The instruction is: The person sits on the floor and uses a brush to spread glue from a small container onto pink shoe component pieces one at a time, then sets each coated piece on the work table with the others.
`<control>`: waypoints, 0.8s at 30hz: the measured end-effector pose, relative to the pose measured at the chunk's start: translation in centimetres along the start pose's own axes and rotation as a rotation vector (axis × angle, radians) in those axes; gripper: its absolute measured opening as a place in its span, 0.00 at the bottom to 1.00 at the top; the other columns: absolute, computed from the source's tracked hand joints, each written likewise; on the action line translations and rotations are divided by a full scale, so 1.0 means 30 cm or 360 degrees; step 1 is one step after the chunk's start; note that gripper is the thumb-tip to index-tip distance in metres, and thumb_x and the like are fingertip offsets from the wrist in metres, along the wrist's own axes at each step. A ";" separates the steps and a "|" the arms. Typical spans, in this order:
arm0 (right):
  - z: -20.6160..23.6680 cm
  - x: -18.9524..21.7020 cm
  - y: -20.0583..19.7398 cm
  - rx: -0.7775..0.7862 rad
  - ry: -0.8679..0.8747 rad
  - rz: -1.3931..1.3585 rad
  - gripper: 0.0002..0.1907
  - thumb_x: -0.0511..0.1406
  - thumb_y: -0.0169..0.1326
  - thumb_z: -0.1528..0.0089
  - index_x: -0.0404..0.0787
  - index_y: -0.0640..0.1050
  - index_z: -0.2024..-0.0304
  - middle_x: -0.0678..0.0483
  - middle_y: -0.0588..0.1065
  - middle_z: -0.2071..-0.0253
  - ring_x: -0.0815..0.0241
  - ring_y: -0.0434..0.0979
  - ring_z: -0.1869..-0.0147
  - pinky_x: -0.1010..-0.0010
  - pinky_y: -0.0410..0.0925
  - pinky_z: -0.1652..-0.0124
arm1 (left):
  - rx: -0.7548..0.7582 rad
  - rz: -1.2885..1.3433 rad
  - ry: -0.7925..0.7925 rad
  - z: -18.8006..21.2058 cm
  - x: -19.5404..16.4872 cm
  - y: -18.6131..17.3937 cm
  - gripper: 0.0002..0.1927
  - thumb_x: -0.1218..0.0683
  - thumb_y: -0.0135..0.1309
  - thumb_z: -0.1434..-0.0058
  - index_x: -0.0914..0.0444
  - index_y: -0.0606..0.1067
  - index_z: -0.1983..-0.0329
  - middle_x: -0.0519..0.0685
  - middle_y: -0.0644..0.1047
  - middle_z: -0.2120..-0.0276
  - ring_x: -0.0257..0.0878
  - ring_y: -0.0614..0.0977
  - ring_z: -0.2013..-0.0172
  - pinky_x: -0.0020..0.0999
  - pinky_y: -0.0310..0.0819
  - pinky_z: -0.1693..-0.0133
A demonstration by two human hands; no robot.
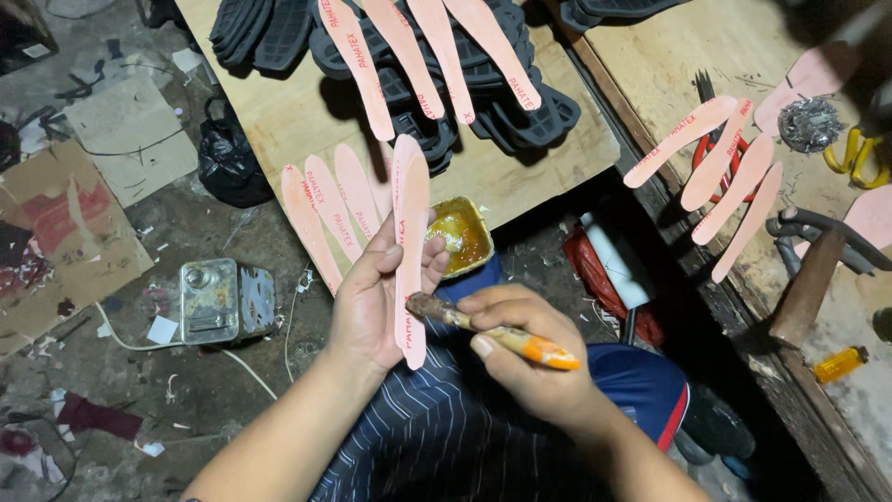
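Pink insole strip (410,251) upright above the lap, pinched in left hand (372,302), fingers (388,257) closed around its edge. Brush (492,333) gripped in closed right hand (530,358), bristles touching the strip. Yellow glue tin (458,234) just behind, on the plywood surface (297,112) beside more pink strips (330,209).

Dirty dark floor (186,390) littered with cardboard scraps (70,232); plywood board (297,121) ahead; worn wooden bench (743,56) at right; dim light.
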State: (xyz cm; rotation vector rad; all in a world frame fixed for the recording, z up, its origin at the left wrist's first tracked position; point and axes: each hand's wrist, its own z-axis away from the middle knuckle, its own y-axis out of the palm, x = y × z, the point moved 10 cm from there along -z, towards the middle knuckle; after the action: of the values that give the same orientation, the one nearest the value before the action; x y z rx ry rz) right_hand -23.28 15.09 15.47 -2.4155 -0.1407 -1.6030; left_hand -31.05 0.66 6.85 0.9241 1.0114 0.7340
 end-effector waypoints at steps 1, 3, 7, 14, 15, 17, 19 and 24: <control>0.010 0.005 0.018 0.0039 0.0058 0.0002 0.11 0.27 0.57 0.37 0.36 0.74 0.52 0.45 0.77 0.47 0.55 0.79 0.46 0.65 0.71 0.44 | 0.0034 0.0051 -0.0006 0.005 0.001 0.017 0.33 0.61 0.39 0.34 0.67 0.56 0.24 0.58 0.70 0.36 0.45 0.77 0.46 0.41 0.72 0.40; 0.033 0.019 0.038 0.0111 0.0152 -0.0004 0.10 0.26 0.58 0.38 0.37 0.75 0.54 0.46 0.78 0.49 0.57 0.80 0.48 0.67 0.72 0.46 | 0.0102 0.0122 -0.0001 0.011 -0.006 0.049 0.32 0.61 0.40 0.33 0.68 0.57 0.24 0.58 0.70 0.37 0.45 0.77 0.46 0.41 0.72 0.39; 0.050 0.062 0.012 0.0026 0.0150 -0.0125 0.10 0.26 0.57 0.37 0.37 0.74 0.53 0.47 0.77 0.49 0.58 0.80 0.47 0.67 0.72 0.44 | 0.0155 0.0134 -0.0071 0.035 0.008 0.088 0.33 0.62 0.41 0.36 0.68 0.57 0.25 0.58 0.71 0.38 0.45 0.78 0.46 0.41 0.70 0.38; 0.025 0.089 0.043 0.0244 0.0214 -0.0038 0.07 0.28 0.58 0.38 0.36 0.76 0.57 0.47 0.79 0.53 0.57 0.82 0.49 0.67 0.73 0.47 | 0.0240 0.0211 -0.0076 0.027 0.019 0.142 0.33 0.62 0.42 0.35 0.69 0.57 0.24 0.59 0.70 0.36 0.46 0.77 0.45 0.44 0.69 0.35; 0.033 0.068 0.063 0.0321 0.0320 -0.0054 0.07 0.29 0.59 0.38 0.35 0.77 0.58 0.48 0.79 0.54 0.57 0.82 0.50 0.67 0.74 0.48 | 0.0185 0.0208 -0.0053 0.016 0.003 0.130 0.34 0.62 0.42 0.35 0.67 0.57 0.24 0.59 0.70 0.36 0.46 0.77 0.45 0.44 0.69 0.35; 0.046 0.009 0.096 0.0477 0.0539 -0.0081 0.06 0.30 0.61 0.38 0.35 0.78 0.59 0.48 0.81 0.56 0.57 0.84 0.52 0.67 0.75 0.51 | 0.0132 0.0171 0.0011 0.006 -0.036 0.109 0.34 0.61 0.41 0.36 0.65 0.57 0.24 0.58 0.70 0.37 0.47 0.77 0.44 0.45 0.69 0.35; -0.006 0.010 0.022 0.0236 0.0308 0.0113 0.08 0.30 0.59 0.38 0.35 0.79 0.57 0.47 0.80 0.53 0.56 0.82 0.48 0.67 0.73 0.47 | 0.0146 0.0106 0.0108 -0.008 -0.091 0.093 0.34 0.61 0.40 0.36 0.63 0.57 0.24 0.57 0.70 0.37 0.49 0.77 0.43 0.47 0.68 0.35; -0.189 -0.112 -0.118 -0.0066 0.0078 0.0808 0.08 0.32 0.61 0.38 0.39 0.82 0.57 0.52 0.80 0.55 0.55 0.78 0.50 0.66 0.69 0.50 | -0.0088 0.0056 0.0065 -0.025 -0.080 -0.027 0.33 0.60 0.38 0.36 0.62 0.58 0.25 0.60 0.71 0.38 0.51 0.77 0.41 0.47 0.71 0.37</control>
State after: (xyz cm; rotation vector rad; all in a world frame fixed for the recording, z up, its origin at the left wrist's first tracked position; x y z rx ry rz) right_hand -30.41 17.26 14.98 -2.1941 0.4799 -1.4292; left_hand -32.55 -1.52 6.83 0.8840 1.0080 0.8093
